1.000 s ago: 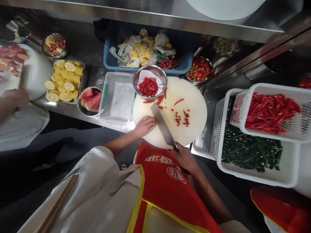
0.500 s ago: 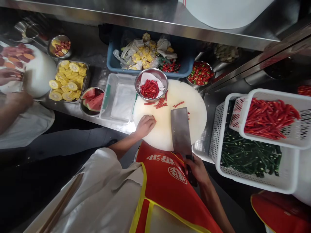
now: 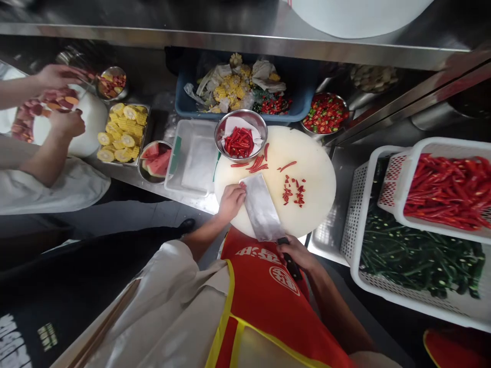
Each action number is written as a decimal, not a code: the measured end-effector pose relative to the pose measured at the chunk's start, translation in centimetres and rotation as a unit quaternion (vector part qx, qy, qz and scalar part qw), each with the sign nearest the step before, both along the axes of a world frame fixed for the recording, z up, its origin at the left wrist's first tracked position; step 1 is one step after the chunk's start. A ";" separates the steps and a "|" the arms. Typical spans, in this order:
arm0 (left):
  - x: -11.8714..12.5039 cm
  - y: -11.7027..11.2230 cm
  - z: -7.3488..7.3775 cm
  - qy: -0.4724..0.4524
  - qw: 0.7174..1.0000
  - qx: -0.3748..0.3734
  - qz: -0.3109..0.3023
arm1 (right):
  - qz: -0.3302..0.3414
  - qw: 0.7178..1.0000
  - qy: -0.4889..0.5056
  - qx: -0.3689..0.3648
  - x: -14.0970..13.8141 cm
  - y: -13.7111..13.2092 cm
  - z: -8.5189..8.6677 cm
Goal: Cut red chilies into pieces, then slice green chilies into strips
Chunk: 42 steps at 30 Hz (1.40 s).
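Observation:
A wide cleaver (image 3: 263,207) lies over the round white cutting board (image 3: 318,163), its dark handle gripped by my right hand (image 3: 298,254). At the board's left side my left hand (image 3: 231,201) rests with curled fingers, close against the blade's tip. A bit of red chili (image 3: 243,185) shows at those fingertips, mostly hidden. Chopped chili pieces (image 3: 294,191) are scattered right of the blade. Behind it lie several long chili strips (image 3: 258,164) and a steel bowl (image 3: 220,144) of red chilies on white paper, standing on the board's rear edge.
An empty clear tub (image 3: 195,163), watermelon (image 3: 157,161) in a bowl and corn (image 3: 126,133) in a tray stand leftward. A co-worker's hands (image 3: 67,122) are beyond. Behind is a blue bin (image 3: 245,113); a white basket (image 3: 355,220) stands right. A steel shelf (image 3: 230,41) overhangs.
The cleaver has swung left from the board's right side to my left fingers, uncovering the chopped chili. My left hand stays near its place. The co-worker's hands have moved, and the view has shifted slightly.

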<state>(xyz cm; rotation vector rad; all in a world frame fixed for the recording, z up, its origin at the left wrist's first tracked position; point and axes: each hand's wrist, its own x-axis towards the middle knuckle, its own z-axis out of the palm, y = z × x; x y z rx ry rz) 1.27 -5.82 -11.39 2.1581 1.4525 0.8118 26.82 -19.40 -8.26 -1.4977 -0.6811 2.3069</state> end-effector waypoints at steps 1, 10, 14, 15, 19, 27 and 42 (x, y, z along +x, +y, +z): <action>0.2 0.0 0.0 -0.001 1.000 0.005 0.013 | -0.001 1.000 -0.001 0.005 -0.3 0.2 0.1; 1.3 -0.1 0.6 -0.007 0.988 0.032 0.152 | 0.076 0.996 -0.012 0.040 -1.4 2.1 1.4; 2.2 1.0 4.4 -0.021 0.984 0.071 0.160 | 0.078 0.995 -0.002 0.059 -0.5 2.9 4.1; 2.4 1.8 5.8 -0.024 0.984 0.087 0.155 | 0.075 0.994 0.005 0.076 -0.3 3.3 5.0; 2.6 7.4 10.3 -0.016 0.982 0.138 0.131 | 0.030 0.990 0.025 0.133 -0.6 5.6 8.3; 2.8 16.9 10.2 0.101 0.991 0.052 0.072 | -0.041 0.988 -0.035 0.144 2.9 3.7 7.3; 10.4 8.9 5.4 0.330 0.929 -0.166 -0.023 | 0.051 0.982 -0.125 0.134 9.4 -2.1 4.5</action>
